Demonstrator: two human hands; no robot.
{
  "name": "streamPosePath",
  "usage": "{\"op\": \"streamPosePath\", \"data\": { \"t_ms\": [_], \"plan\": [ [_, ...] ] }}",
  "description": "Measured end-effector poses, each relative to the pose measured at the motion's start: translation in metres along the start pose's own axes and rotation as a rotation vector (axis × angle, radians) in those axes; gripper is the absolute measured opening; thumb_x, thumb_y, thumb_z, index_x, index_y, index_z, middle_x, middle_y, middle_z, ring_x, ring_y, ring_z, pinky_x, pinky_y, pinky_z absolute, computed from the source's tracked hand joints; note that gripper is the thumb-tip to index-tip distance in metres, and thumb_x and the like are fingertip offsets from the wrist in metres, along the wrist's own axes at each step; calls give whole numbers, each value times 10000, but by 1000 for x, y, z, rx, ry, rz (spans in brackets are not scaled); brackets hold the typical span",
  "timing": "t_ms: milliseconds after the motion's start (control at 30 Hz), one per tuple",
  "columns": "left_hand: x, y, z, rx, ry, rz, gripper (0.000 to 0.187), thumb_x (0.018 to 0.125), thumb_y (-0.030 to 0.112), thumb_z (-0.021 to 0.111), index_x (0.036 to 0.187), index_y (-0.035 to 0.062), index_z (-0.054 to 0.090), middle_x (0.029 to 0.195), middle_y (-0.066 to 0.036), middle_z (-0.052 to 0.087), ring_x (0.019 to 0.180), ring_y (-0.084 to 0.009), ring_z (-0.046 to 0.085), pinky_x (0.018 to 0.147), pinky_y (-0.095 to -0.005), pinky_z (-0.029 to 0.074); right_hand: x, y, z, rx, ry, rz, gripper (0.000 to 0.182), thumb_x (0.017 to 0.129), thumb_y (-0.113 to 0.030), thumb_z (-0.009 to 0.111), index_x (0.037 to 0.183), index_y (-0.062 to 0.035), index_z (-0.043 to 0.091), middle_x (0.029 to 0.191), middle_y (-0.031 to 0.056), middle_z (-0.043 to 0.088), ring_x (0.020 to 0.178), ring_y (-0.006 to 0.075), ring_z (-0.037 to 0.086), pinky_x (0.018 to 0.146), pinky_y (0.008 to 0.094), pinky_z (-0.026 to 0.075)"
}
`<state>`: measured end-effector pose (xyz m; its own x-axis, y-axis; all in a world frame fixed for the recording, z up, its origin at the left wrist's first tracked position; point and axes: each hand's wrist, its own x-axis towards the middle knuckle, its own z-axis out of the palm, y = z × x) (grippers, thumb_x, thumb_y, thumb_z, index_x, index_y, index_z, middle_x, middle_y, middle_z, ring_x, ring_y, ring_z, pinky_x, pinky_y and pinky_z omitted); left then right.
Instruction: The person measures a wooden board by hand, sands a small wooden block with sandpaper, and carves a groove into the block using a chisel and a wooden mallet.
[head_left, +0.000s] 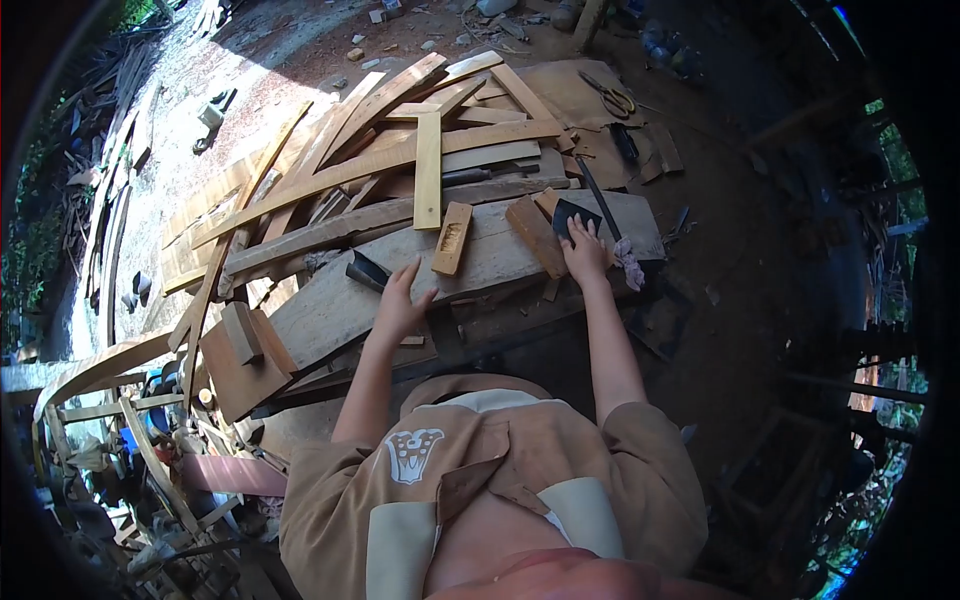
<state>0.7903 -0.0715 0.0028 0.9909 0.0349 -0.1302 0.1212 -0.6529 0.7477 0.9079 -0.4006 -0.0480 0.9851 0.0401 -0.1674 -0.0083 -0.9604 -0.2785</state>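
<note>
My left hand (pixel 403 303) is above the near edge of a worn plank (pixel 490 232), fingers and thumb apart and nothing in it. Just left of its fingers lies a curled black sheet (pixel 367 271), which looks like sandpaper. A small wooden block with a carved hollow (pixel 453 240) rests to the right of that hand. My right hand (pixel 584 255) reaches over the plank's right part, with spread fingers on a flat dark sheet (pixel 573 213), also like sandpaper. Beneath and beside this sheet is a brown wooden board (pixel 534 236). A crumpled pale cloth (pixel 628 264) lies right of the wrist.
Long wooden strips (pixel 370 170) are piled beyond the plank, with a pale slat (pixel 428 170) lying across them. Scissors (pixel 609 97) lie at the far right. A brown block (pixel 241 333) sits at the plank's left end. Scrap wood and clutter (pixel 150 460) fill the lower left.
</note>
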Motion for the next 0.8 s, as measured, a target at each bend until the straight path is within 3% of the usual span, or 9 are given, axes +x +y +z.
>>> {"op": "streamPosePath", "data": {
  "t_ms": [67, 133, 333, 367, 467, 500, 600, 733, 800],
  "plan": [
    [21, 2, 37, 44, -27, -16, 724, 736, 299, 671, 1317, 31, 331, 1265, -246, 386, 1161, -377, 397, 966, -390, 347, 6, -1, 4, -10, 29, -18, 526, 842, -312, 503, 1328, -169, 363, 1406, 2, 303, 1307, 247, 243, 1015, 540, 211],
    [39, 2, 61, 193, 45, 19, 776, 714, 270, 689, 1335, 21, 296, 1202, -216, 451, 1092, -351, 460, 922, -386, 383, -5, -2, 4, -64, 73, -25, 481, 856, -256, 482, 1318, -176, 380, 1403, -8, 307, 1307, 247, 241, 1013, 551, 204],
    [54, 32, 50, 451, -90, -117, 932, 677, 237, 699, 1383, 29, 127, 1056, -165, 507, 985, -288, 519, 831, -406, 407, -2, 0, -3, 11, 16, -6, 450, 859, -277, 496, 1298, -222, 408, 1391, -38, 328, 1303, 225, 259, 976, 642, 149],
    [55, 30, 53, 427, -61, -76, 952, 675, 161, 681, 1394, 49, 67, 1056, -178, 515, 960, -311, 532, 835, -409, 417, -1, 3, -5, 11, 7, -19, 444, 861, -286, 495, 1294, -229, 413, 1388, -40, 332, 1304, 223, 257, 966, 658, 138],
    [59, 30, 62, 187, -45, -57, 961, 660, 92, 662, 1401, 80, 50, 1086, -186, 508, 962, -334, 528, 834, -406, 430, -1, 7, -3, -25, 39, -73, 425, 859, -288, 498, 1277, -236, 436, 1363, -39, 375, 1294, 216, 281, 969, 654, 139],
    [58, 33, 65, 155, -29, -77, 959, 639, 22, 621, 1406, 111, 53, 1108, -198, 501, 970, -355, 518, 838, -401, 435, 0, 10, 0, -42, 60, -100, 423, 856, -293, 502, 1271, -236, 441, 1353, -34, 389, 1283, 215, 302, 967, 648, 150],
    [56, 45, 73, 155, 10, -57, 936, 629, 1, 585, 1407, 118, 77, 1096, -203, 508, 971, -359, 515, 844, -403, 432, 2, 20, 2, -21, 94, -203, 406, 851, -294, 509, 1249, -226, 467, 1332, -25, 419, 1264, 215, 332, 957, 613, 203],
    [54, 54, 84, 221, -55, -66, 913, 625, 3, 550, 1407, 128, 96, 1087, -208, 518, 982, -361, 505, 858, -409, 422, 15, 40, -11, 295, 62, -282, 323, 840, -326, 524, 1135, -204, 573, 1278, -6, 479, 1207, 222, 400, 924, 534, 274],
    [58, 57, 82, 225, -96, -159, 862, 663, 75, 605, 1397, 125, 158, 1104, -206, 514, 1008, -352, 496, 875, -401, 415, 21, 43, -17, 341, 28, -308, 310, 843, -341, 518, 1113, -205, 589, 1272, 4, 484, 1197, 223, 410, 935, 546, 259]
  ]
}}
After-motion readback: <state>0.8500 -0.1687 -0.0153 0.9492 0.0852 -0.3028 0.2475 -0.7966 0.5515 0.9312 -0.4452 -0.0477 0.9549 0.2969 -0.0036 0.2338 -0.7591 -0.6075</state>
